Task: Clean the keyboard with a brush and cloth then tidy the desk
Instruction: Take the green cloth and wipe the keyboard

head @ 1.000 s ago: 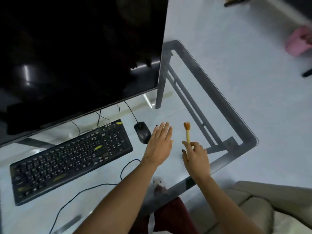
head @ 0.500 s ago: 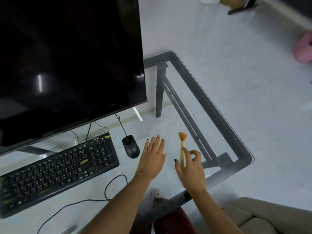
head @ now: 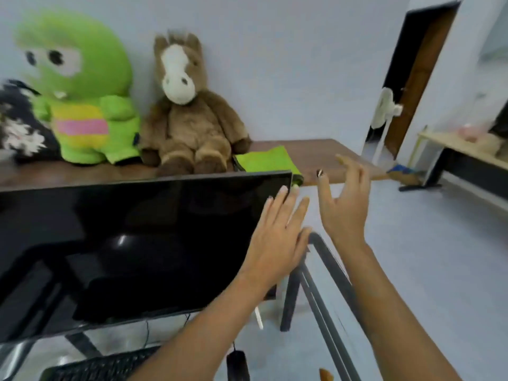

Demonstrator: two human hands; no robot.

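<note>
Both arms raised in front of the person, frame a bit blurred. Left hand (head: 277, 237) flat, fingers straight and together, holding nothing, in front of the right edge of the black monitor (head: 132, 243). Right hand (head: 343, 204) further up and right, fingers spread and loosely bent, empty, reaching toward the green cloth (head: 264, 160). Cloth lies folded on the brown wooden shelf (head: 324, 152) behind the monitor, just right of the brown horse plush (head: 187, 116), partly hidden by the monitor's top corner; hand near it, not touching. Green plush (head: 79, 94) sits left of the horse, a black-and-white plush (head: 19, 127) at far left. Keyboard (head: 101, 365) on the glass counter (head: 327, 259) at the bottom edge, partly covered by the left forearm. Black mouse (head: 237, 365) right of it, between the two arms. Brush (head: 325, 375): only an orange bristle tip shows at bottom edge, on the glass by the right forearm. White fan (head: 384, 108) by the doorway at right.
</note>
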